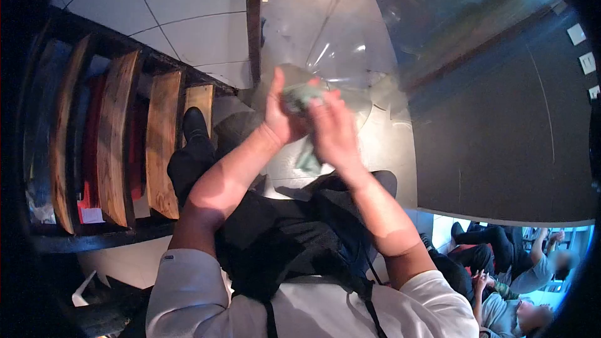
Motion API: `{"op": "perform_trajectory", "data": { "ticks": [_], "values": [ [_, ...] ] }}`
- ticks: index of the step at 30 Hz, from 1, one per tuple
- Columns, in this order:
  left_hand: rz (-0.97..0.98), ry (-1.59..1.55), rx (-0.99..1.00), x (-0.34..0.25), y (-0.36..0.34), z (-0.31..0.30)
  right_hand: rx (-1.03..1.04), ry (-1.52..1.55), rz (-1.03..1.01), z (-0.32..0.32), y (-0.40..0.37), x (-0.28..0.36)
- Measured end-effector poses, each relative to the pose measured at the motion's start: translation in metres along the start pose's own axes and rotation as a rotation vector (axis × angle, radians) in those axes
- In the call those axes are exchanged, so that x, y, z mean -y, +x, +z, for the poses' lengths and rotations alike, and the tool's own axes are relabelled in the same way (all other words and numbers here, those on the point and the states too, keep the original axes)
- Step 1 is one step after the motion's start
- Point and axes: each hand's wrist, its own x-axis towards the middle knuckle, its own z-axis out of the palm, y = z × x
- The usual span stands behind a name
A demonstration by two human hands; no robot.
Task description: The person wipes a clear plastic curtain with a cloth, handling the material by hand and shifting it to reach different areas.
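Both hands are raised in front of me around a crumpled pale-green cloth (302, 96), whose loose end hangs below my right hand. My left hand (283, 112) is cupped around the cloth from the left, one finger pointing up. Pressed against it from the other side is my right hand (333, 126), its fingers bent over the cloth and blurred by motion. Just beyond the hands lies a clear plastic sheet (338, 44) with shiny folds, spread over the pale floor. Part of the cloth is hidden between the palms.
Wooden steps (116, 138) rise on the left, a black shoe (195, 123) resting on one. A large dark panel (501, 131) stands on the right, with white labels (587, 62) along its far edge. Two people (519, 313) sit at the lower right.
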Motion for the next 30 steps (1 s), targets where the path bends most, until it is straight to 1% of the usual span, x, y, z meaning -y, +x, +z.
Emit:
{"op": "perform_trajectory", "data": {
  "ticks": [1, 2, 3, 5, 8, 9, 10, 11, 12, 13, 14, 15, 17, 19, 20, 21, 22, 23, 24, 25, 26, 27, 29, 30],
  "values": [
    [0.044, 0.029, -0.09, -0.01, 0.001, 0.003, -0.014, 0.109, 0.126, -0.02, 0.008, 0.004],
    [-0.095, -0.226, 0.323, -0.018, -0.001, 0.004, -0.083, 0.138, 0.14, -0.039, 0.017, 0.015],
    [-0.11, -0.209, 0.44, -0.023, -0.004, 0.019, -0.159, 0.163, 0.153, -0.057, 0.027, 0.02],
    [-0.145, -0.081, 0.47, -0.037, -0.008, 0.033, -0.207, 0.379, 0.119, -0.083, 0.042, 0.004],
    [-0.132, -0.056, 0.564, -0.041, -0.007, 0.039, -0.097, 0.047, -0.035, -0.087, 0.048, -0.004],
    [-0.112, -0.141, 0.438, -0.034, -0.002, 0.031, 0.057, -0.068, 0.092, -0.081, 0.043, -0.005],
    [-0.093, -0.223, 0.311, -0.019, 0.008, 0.016, 0.094, -0.058, 0.191, -0.052, 0.036, -0.034],
    [-0.069, -0.302, 0.186, -0.006, 0.015, 0.011, 0.153, -0.2, 0.138, -0.03, 0.024, -0.042],
    [0.088, 0.091, -0.14, 0.006, 0.014, 0.024, 0.119, -0.232, -0.017, -0.002, 0.007, -0.037],
    [0.062, 0.124, -0.144, 0.007, 0.007, 0.008, 0.082, -0.211, -0.105, 0.019, -0.002, -0.041],
    [0.065, 0.091, -0.188, 0.01, -0.001, 0.012, 0.114, -0.173, -0.126, 0.023, -0.011, -0.025],
    [0.073, 0.06, -0.233, 0.01, -0.008, 0.017, 0.201, -0.139, -0.057, 0.025, -0.018, -0.018],
    [0.141, 0.018, -0.174, 0.009, -0.006, 0.013, 0.161, -0.215, -0.2, 0.025, -0.024, -0.025],
    [0.17, -0.036, -0.072, 0.012, -0.002, 0.017, 0.14, -0.42, -0.167, 0.013, -0.007, -0.046],
    [0.168, -0.068, -0.009, 0.015, -0.001, 0.022, 0.063, -0.435, -0.101, 0.01, 0.006, -0.045],
    [0.166, -0.101, 0.051, 0.017, -0.001, 0.025, 0.027, -0.268, -0.016, 0.005, 0.016, -0.044],
    [0.19, 0.032, 0.087, 0.019, 0.001, 0.021, 0.018, -0.233, 0.042, 0.01, 0.013, -0.037],
    [0.15, -0.046, 0.075, 0.018, 0.004, 0.014, 0.008, -0.196, 0.097, 0.021, 0.007, -0.027],
    [0.114, -0.122, 0.063, 0.016, 0.008, 0.006, 0.053, -0.274, -0.085, 0.032, -0.011, -0.034],
    [0.084, -0.196, 0.05, 0.011, 0.011, -0.001, 0.072, -0.245, -0.27, 0.04, -0.023, -0.016],
    [0.128, -0.216, 0.024, 0.009, 0.011, -0.001, 0.14, -0.231, -0.331, 0.04, -0.031, -0.006],
    [0.124, -0.226, 0.021, 0.009, 0.01, -0.001, 0.205, -0.218, -0.388, 0.041, -0.037, -0.002],
    [0.105, -0.251, 0.022, 0.011, 0.009, 0.003, 0.19, -0.341, -0.376, 0.024, -0.035, -0.015],
    [0.098, -0.271, 0.044, 0.012, 0.003, 0.013, 0.114, -0.381, -0.284, 0.018, -0.029, -0.031]
  ]
}}
